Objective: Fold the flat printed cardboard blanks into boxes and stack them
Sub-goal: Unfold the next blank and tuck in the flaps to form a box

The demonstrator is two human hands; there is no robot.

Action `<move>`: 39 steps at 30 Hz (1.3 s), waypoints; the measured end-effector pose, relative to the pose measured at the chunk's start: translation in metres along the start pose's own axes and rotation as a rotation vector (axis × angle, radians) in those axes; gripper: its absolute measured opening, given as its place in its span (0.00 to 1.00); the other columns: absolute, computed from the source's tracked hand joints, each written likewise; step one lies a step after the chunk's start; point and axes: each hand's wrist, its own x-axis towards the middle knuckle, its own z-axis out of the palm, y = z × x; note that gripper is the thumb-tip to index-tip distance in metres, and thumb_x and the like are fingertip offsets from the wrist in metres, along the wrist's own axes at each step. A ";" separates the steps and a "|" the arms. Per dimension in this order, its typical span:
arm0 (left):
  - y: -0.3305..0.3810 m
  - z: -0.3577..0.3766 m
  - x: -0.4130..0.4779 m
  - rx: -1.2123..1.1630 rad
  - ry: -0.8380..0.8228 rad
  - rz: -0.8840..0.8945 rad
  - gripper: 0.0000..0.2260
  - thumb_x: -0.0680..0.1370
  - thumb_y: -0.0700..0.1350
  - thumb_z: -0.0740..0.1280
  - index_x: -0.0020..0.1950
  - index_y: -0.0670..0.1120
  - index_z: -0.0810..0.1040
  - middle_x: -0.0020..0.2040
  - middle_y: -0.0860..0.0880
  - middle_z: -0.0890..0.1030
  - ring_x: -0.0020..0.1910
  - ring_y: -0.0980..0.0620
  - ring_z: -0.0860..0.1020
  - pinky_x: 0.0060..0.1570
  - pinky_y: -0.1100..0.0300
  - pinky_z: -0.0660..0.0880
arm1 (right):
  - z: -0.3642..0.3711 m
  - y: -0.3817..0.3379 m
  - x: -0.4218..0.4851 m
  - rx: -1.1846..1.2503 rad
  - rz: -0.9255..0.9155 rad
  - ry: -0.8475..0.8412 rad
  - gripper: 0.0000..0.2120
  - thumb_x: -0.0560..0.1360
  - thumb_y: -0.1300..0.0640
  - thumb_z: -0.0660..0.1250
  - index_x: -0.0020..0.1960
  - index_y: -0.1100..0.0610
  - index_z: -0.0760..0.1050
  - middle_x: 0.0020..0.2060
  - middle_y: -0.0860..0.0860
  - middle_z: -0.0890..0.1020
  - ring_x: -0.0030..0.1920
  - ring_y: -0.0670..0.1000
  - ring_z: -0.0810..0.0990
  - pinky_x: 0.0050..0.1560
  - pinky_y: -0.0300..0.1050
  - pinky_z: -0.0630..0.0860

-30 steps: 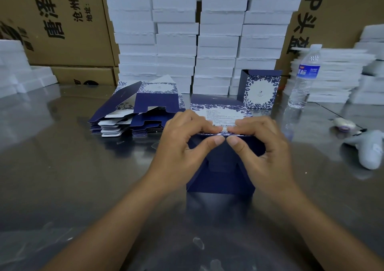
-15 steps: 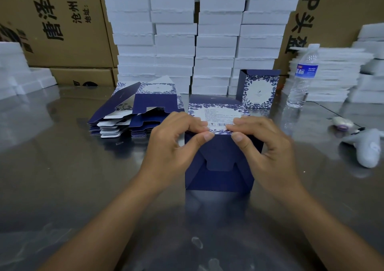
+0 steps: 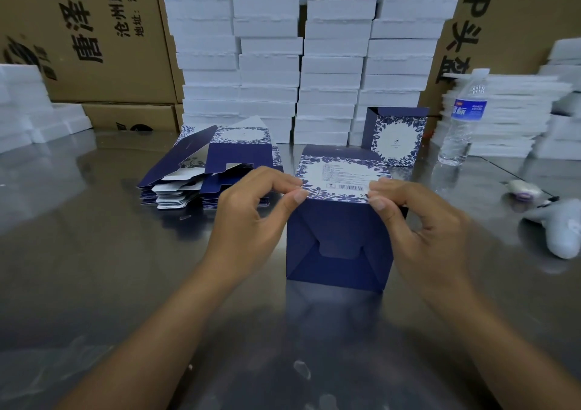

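Note:
A navy box (image 3: pixel 338 239) with a blue floral white panel on top lies on its side on the steel table (image 3: pixel 94 268), its tucked end flaps facing me. My left hand (image 3: pixel 251 217) pinches the box's upper left corner and my right hand (image 3: pixel 421 221) pinches its upper right corner. A pile of flat printed blanks (image 3: pixel 207 170) lies to the left behind my left hand. One folded box (image 3: pixel 394 136) stands upright behind the box I hold.
Tall stacks of white foam trays (image 3: pixel 301 57) line the back, with brown cartons (image 3: pixel 94 38) to either side. A water bottle (image 3: pixel 465 120) stands at the right. A grey handheld device (image 3: pixel 559 230) and a small white object (image 3: pixel 523 187) lie at the table's right edge.
My two hands have slid apart along the box's top edge, from meeting at its middle to pinching its two corners. The box's end flaps now show fully.

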 end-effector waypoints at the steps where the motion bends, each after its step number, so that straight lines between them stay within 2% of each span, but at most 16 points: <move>1: 0.000 0.000 0.000 0.000 0.000 -0.012 0.04 0.75 0.40 0.68 0.40 0.42 0.79 0.43 0.51 0.81 0.45 0.58 0.78 0.47 0.67 0.72 | 0.000 0.001 0.000 0.002 0.001 0.002 0.11 0.75 0.55 0.65 0.43 0.62 0.81 0.43 0.46 0.80 0.49 0.41 0.78 0.55 0.28 0.70; 5: 0.001 0.000 0.000 -0.007 -0.001 -0.029 0.04 0.75 0.40 0.67 0.40 0.48 0.77 0.42 0.54 0.81 0.45 0.56 0.79 0.46 0.65 0.73 | -0.001 0.003 0.000 0.055 0.001 -0.006 0.09 0.75 0.54 0.65 0.44 0.58 0.81 0.45 0.44 0.80 0.50 0.41 0.79 0.56 0.32 0.72; 8: -0.002 -0.002 0.001 -0.002 0.005 -0.045 0.04 0.74 0.40 0.67 0.40 0.43 0.79 0.41 0.51 0.81 0.45 0.56 0.79 0.47 0.69 0.72 | -0.002 0.006 -0.001 0.058 -0.037 -0.021 0.05 0.76 0.54 0.65 0.48 0.52 0.79 0.47 0.41 0.79 0.52 0.42 0.79 0.57 0.34 0.72; 10: -0.002 -0.002 0.002 -0.005 0.005 -0.064 0.05 0.74 0.40 0.67 0.40 0.41 0.79 0.41 0.51 0.81 0.45 0.56 0.79 0.47 0.69 0.72 | -0.003 0.008 -0.001 0.031 -0.062 -0.002 0.05 0.76 0.55 0.65 0.49 0.53 0.79 0.48 0.40 0.79 0.52 0.42 0.79 0.57 0.33 0.72; 13: -0.002 -0.001 0.002 -0.020 0.005 -0.082 0.04 0.74 0.40 0.67 0.39 0.45 0.78 0.41 0.51 0.81 0.45 0.56 0.79 0.48 0.71 0.71 | -0.001 0.010 -0.002 0.015 -0.059 0.011 0.07 0.76 0.56 0.65 0.47 0.56 0.80 0.47 0.41 0.79 0.51 0.42 0.79 0.56 0.32 0.72; 16: -0.002 -0.002 0.003 -0.024 0.010 -0.093 0.04 0.74 0.41 0.67 0.39 0.48 0.77 0.41 0.51 0.81 0.45 0.52 0.79 0.47 0.69 0.71 | 0.000 0.010 -0.001 0.037 -0.022 -0.002 0.06 0.76 0.57 0.65 0.47 0.57 0.80 0.46 0.42 0.79 0.51 0.43 0.79 0.56 0.32 0.72; 20: -0.002 -0.001 0.003 -0.012 0.014 -0.096 0.04 0.74 0.42 0.67 0.39 0.44 0.79 0.40 0.53 0.81 0.45 0.50 0.80 0.47 0.62 0.73 | 0.000 0.008 0.001 0.092 0.037 -0.029 0.03 0.75 0.56 0.66 0.47 0.53 0.79 0.47 0.42 0.80 0.51 0.43 0.79 0.57 0.31 0.71; 26: -0.005 -0.003 0.003 -0.002 0.032 -0.122 0.05 0.74 0.42 0.67 0.40 0.44 0.79 0.43 0.59 0.80 0.47 0.56 0.79 0.49 0.64 0.73 | -0.003 0.009 0.000 0.195 0.217 0.012 0.09 0.73 0.50 0.67 0.51 0.50 0.80 0.49 0.42 0.82 0.53 0.39 0.81 0.57 0.34 0.74; 33: -0.006 -0.003 0.003 0.003 0.038 -0.125 0.04 0.74 0.42 0.67 0.40 0.44 0.79 0.43 0.60 0.80 0.47 0.57 0.78 0.49 0.67 0.72 | -0.004 0.013 0.001 0.139 0.192 -0.017 0.06 0.75 0.50 0.65 0.47 0.50 0.79 0.48 0.38 0.81 0.51 0.35 0.79 0.54 0.29 0.72; 37: -0.006 -0.002 0.002 -0.011 0.038 -0.144 0.05 0.75 0.42 0.67 0.40 0.44 0.79 0.42 0.59 0.80 0.47 0.62 0.79 0.49 0.65 0.73 | -0.004 0.012 0.001 0.149 0.216 -0.023 0.04 0.75 0.50 0.65 0.46 0.48 0.79 0.48 0.38 0.81 0.52 0.35 0.79 0.54 0.29 0.72; 39: -0.006 -0.003 0.002 -0.020 0.043 -0.165 0.05 0.75 0.43 0.67 0.41 0.44 0.80 0.42 0.58 0.81 0.47 0.61 0.79 0.49 0.63 0.75 | -0.004 0.011 0.001 0.196 0.259 -0.022 0.05 0.75 0.49 0.65 0.47 0.45 0.79 0.49 0.39 0.82 0.53 0.38 0.80 0.55 0.30 0.72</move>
